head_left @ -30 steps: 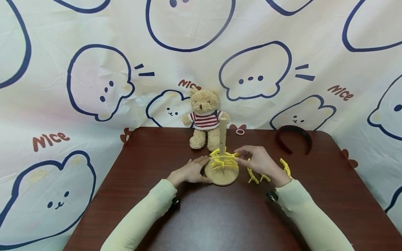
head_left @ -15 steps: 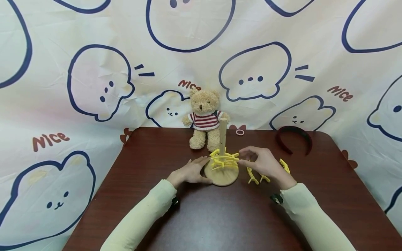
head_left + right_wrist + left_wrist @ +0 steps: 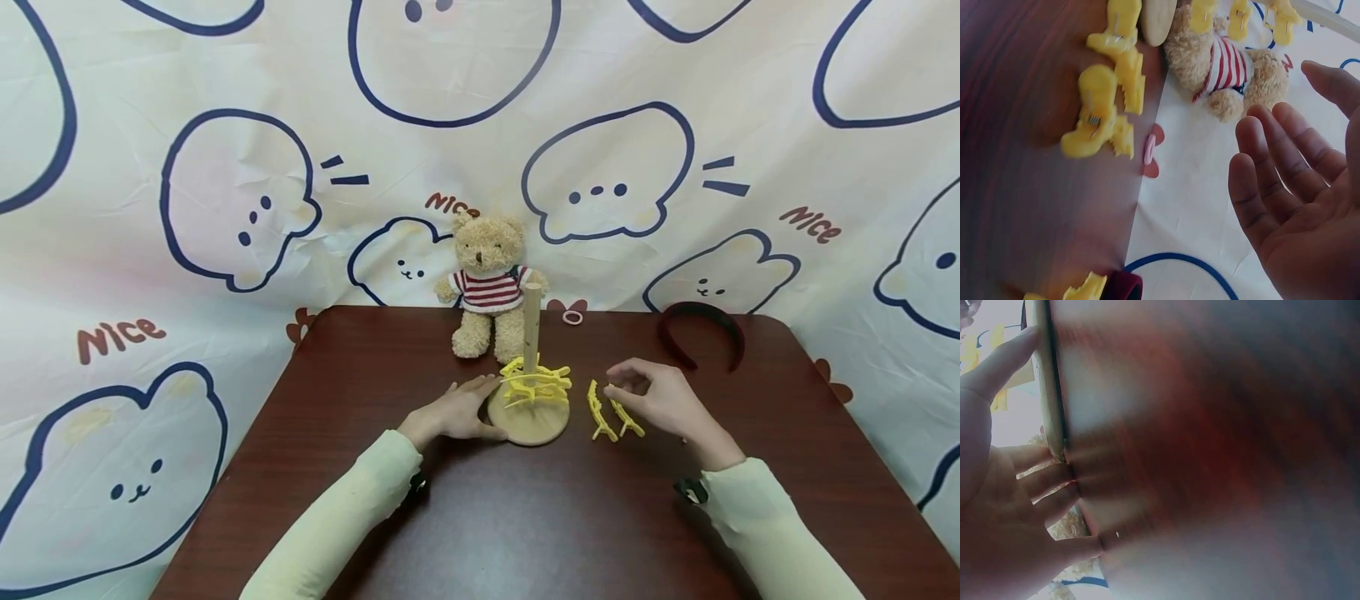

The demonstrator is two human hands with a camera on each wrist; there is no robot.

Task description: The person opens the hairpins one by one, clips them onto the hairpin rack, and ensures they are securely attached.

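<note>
A wooden stand (image 3: 538, 427) with a round base and an upright post bears several yellow banana hair clips (image 3: 536, 389) around its foot. My left hand (image 3: 453, 410) rests against the left of the base, fingers spread straight on the table and thumb (image 3: 1007, 359) along the rim. My right hand (image 3: 663, 402) hovers with relaxed fingers and holds nothing. It is over the table right of the stand, its fingertips overlapping one of two loose yellow hair clips (image 3: 596, 410). Another yellow clip (image 3: 1088, 289) shows at the bottom of the right wrist view, while my right hand and forearm hide it in the head view.
A teddy bear (image 3: 489, 287) in a striped shirt sits behind the stand. A pink hair tie (image 3: 572, 317) lies at the back edge, and a dark red headband (image 3: 702, 311) at the back right. A patterned cloth (image 3: 442, 158) hangs behind the table.
My right hand has drawn away from the clips on the stand, moving right and towards me. The two loose clips now show more fully. My left hand stays at the base.
</note>
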